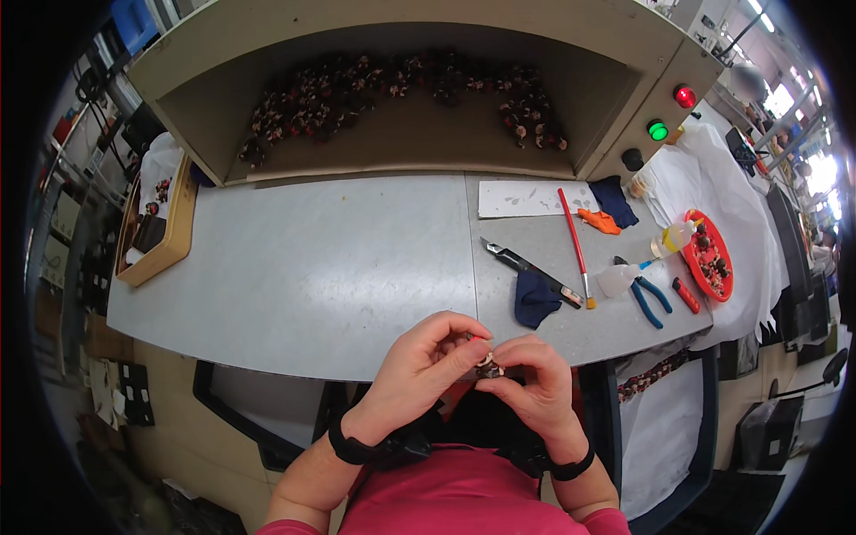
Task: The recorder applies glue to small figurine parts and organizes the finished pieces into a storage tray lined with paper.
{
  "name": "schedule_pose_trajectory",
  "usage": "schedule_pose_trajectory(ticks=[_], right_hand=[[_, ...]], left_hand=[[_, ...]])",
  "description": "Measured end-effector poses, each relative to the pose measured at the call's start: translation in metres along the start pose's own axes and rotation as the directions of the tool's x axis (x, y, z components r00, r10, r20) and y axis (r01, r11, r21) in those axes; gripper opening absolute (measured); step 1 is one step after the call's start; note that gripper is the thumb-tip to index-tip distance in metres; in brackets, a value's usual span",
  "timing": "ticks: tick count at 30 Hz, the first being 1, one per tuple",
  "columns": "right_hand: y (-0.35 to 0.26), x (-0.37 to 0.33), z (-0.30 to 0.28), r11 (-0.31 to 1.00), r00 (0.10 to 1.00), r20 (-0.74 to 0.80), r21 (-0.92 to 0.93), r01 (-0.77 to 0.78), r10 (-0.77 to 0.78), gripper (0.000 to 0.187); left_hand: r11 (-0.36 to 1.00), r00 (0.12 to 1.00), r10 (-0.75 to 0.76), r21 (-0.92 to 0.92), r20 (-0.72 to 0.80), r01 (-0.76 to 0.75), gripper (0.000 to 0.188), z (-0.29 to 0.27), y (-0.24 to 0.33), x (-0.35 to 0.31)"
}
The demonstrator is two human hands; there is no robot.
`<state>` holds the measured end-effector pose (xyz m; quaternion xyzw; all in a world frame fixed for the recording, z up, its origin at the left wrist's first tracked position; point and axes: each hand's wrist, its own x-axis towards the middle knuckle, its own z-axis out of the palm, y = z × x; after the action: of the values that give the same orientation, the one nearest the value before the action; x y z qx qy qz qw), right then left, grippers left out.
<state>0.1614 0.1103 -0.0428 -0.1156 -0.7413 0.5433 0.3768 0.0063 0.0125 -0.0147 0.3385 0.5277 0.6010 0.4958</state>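
Note:
Just off the table's front edge, my left hand point(424, 364) and my right hand point(541, 385) meet over a small figurine point(489, 368) in dark brown and cream. A bit of red shows by my left fingertips. Both hands are closed, thumbs and fingers pinching the figurine from either side. Fingers cover much of it, so its full shape is hidden. On the table beyond my right hand lie a dark blue cloth point(536, 300), a black utility knife point(522, 265) and a red-handled brush point(573, 241).
A beige booth point(624, 143) at the back holds many similar figurines point(330, 94). Blue-handled pliers point(652, 301), a squeeze bottle point(617, 280) and a red bowl point(728, 287) of small parts stand right. A cardboard box point(160, 259) sits left; dark bins point(704, 428) flank me below.

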Motion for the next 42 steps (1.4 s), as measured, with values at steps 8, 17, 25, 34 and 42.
schedule_pose_trajectory(ticks=[8,17,25,34,42], right_hand=[[-0.012,0.002,0.000,0.991,0.998,0.001,-0.124,-0.059,0.060,0.030],[-0.034,0.010,-0.110,0.887,0.749,-0.657,-0.395,-0.240,-0.090,0.039],[-0.006,0.040,-0.117,0.524,0.948,-0.292,-0.792,-0.313,0.125,0.031],[-0.062,0.020,-0.090,0.771,0.969,-0.080,-0.592,-0.234,0.233,0.025],[-0.072,0.013,-0.079,0.803,0.954,0.190,-0.590,-0.080,0.234,0.035]], left_hand=[[0.999,0.995,-0.038,0.030,0.091,0.035,0.039,0.004,0.011,-0.005],[0.955,0.976,-0.133,-0.241,0.172,0.173,0.045,-0.002,0.009,-0.008],[0.950,0.980,-0.097,-0.279,0.173,0.143,0.053,-0.007,0.008,-0.011],[0.969,0.970,-0.032,-0.229,0.242,0.089,0.056,-0.008,-0.001,-0.006],[0.975,0.968,-0.031,-0.205,0.251,0.084,0.056,-0.007,-0.001,-0.006]])
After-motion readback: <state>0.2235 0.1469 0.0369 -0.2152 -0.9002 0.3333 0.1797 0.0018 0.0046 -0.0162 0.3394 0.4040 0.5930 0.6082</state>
